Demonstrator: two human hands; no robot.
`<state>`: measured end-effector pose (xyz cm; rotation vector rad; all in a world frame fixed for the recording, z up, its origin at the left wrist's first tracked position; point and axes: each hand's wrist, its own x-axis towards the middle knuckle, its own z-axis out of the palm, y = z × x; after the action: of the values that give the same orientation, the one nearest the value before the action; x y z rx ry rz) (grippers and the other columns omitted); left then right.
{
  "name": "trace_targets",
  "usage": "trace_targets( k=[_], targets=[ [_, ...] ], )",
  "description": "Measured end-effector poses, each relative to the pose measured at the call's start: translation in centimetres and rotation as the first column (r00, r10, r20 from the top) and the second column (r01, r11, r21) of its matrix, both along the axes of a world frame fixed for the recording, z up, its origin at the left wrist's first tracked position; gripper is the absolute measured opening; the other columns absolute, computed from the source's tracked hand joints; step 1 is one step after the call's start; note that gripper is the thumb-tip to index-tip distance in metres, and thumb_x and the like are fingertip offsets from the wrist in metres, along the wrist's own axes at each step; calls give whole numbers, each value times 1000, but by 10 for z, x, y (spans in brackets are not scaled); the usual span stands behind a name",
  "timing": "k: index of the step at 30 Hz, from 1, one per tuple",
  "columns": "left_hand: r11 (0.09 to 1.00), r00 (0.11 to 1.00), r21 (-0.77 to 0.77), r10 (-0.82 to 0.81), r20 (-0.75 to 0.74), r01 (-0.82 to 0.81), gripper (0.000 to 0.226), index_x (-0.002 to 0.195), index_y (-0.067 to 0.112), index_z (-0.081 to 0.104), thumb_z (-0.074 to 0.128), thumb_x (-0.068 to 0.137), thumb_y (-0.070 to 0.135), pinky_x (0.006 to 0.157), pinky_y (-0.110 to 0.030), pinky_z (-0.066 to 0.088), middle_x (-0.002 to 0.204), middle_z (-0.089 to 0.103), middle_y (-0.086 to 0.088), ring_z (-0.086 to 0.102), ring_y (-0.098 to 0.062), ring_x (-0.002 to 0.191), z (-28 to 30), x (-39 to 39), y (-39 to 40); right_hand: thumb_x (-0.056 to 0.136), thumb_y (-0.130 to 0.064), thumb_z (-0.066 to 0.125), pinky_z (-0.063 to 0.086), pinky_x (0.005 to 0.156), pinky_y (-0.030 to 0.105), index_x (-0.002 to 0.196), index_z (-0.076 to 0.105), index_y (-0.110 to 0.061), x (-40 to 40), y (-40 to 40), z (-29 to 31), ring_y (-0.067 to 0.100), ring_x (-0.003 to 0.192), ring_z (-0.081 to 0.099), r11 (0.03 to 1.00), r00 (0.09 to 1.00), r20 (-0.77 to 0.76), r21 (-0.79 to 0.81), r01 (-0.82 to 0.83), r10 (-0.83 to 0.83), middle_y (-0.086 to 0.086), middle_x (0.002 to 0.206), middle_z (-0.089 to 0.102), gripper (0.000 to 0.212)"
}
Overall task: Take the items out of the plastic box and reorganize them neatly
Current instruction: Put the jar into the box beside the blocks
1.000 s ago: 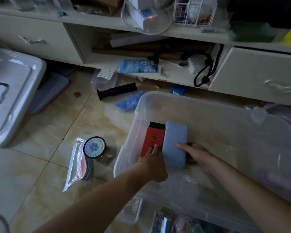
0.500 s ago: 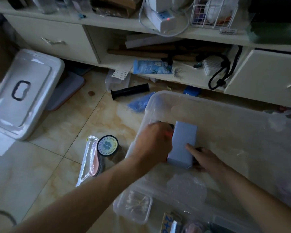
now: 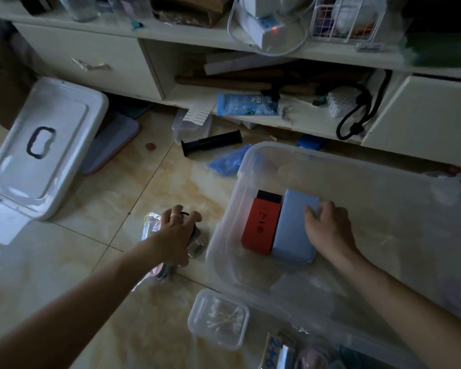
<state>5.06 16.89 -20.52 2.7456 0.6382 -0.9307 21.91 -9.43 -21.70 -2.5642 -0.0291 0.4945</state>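
A clear plastic box (image 3: 330, 155) stands on the tiled floor at the right. Inside it, against the left wall, a red box with a black end (image 3: 261, 225) and a pale blue box (image 3: 290, 227) lie side by side. My right hand (image 3: 328, 227) is inside the plastic box, its fingers curled over the blue box's far right edge. My left hand (image 3: 176, 235) is outside, to the left, cupped from above over a small round jar (image 3: 197, 243) that sits on a shiny plastic packet (image 3: 151, 222). The jar's lid is mostly hidden.
A small clear case of cotton swabs (image 3: 218, 318) lies in front of the plastic box. A white lid (image 3: 37, 147) leans at the left. A black handle grip (image 3: 212, 142) and a blue bag (image 3: 229, 161) lie near the cabinet (image 3: 91, 65). More small items crowd the bottom edge.
My left hand has left the red box, moved out of the plastic box to the left and come down over the round jar. My right hand slid up along the blue box.
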Motion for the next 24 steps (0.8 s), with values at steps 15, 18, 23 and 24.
trace_targets(
  k=[15,18,23,24],
  targets=[
    [924,736,-146,372,566,-354,68,108,15,42,59,74,70,81,-39,47,101,52,-5,54,-27,97,202,52,-37,86,-47,72,47,100,19,143,42,-39,-34,24,101,-1,131,46,550,844,156,695,-462,513,-14,144,45,66],
    [811,782,-510,506,365,-287,61,111,25,50,56,71,71,71,-34,53,100,61,-1,61,-19,87,207,56,-63,80,-24,76,55,90,22,140,40,-32,-31,17,105,7,118,62,453,769,86,764,-459,634,-13,128,60,71],
    [780,971,-595,238,-4,-194,46,95,23,63,44,91,65,62,-26,57,84,68,-3,64,-13,67,140,67,-100,79,-14,78,57,93,41,128,59,-34,-9,-38,68,19,113,67,607,630,-343,749,-265,697,-1,122,69,57],
    [801,982,-571,183,-50,-179,48,95,21,63,42,93,64,68,-27,59,84,67,-3,64,-14,69,123,68,-106,80,-13,78,56,94,40,130,59,-34,-6,-51,57,19,115,66,657,563,-453,719,-229,691,-1,124,69,57]
  ],
)
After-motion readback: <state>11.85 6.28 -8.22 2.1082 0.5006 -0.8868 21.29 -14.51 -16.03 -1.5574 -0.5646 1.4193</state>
